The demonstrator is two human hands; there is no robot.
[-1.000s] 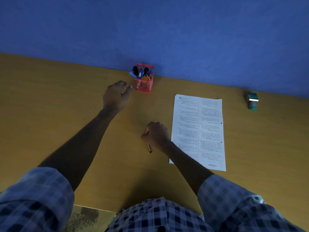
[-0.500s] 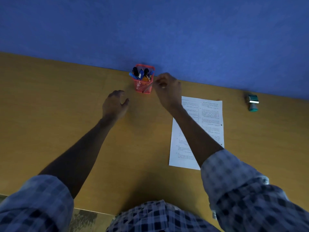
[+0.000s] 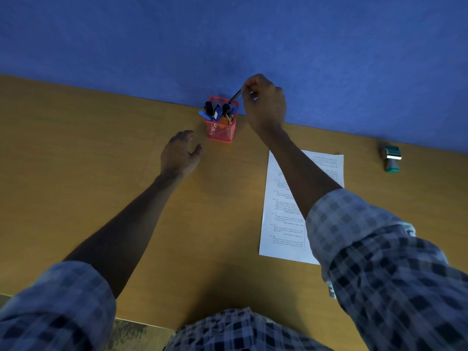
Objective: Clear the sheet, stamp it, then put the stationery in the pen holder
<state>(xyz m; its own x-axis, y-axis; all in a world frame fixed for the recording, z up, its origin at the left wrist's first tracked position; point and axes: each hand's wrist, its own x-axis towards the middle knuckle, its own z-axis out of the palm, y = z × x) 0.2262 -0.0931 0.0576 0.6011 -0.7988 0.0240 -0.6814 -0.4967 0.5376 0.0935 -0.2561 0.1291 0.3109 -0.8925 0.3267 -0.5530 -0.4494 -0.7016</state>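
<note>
A: Your right hand (image 3: 264, 102) has lifted off the table, pinching the pen (image 3: 235, 96) over the pen holder (image 3: 222, 127) at the back edge

B: Left hand (image 3: 180, 155) open, empty. Drop it in; stamp (image 3: 392, 158) untouched

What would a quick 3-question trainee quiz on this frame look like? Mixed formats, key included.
1. True or false: the right hand holds a dark pen tilted over the red mesh pen holder.
2. Where does the stamp lie? A) on the sheet B) on the table right of the sheet C) inside the holder
3. Fill in: the left hand is empty and sits to the ____ of the holder.

Key: 1 true; 2 B, clear of the sheet; 3 left.
</note>
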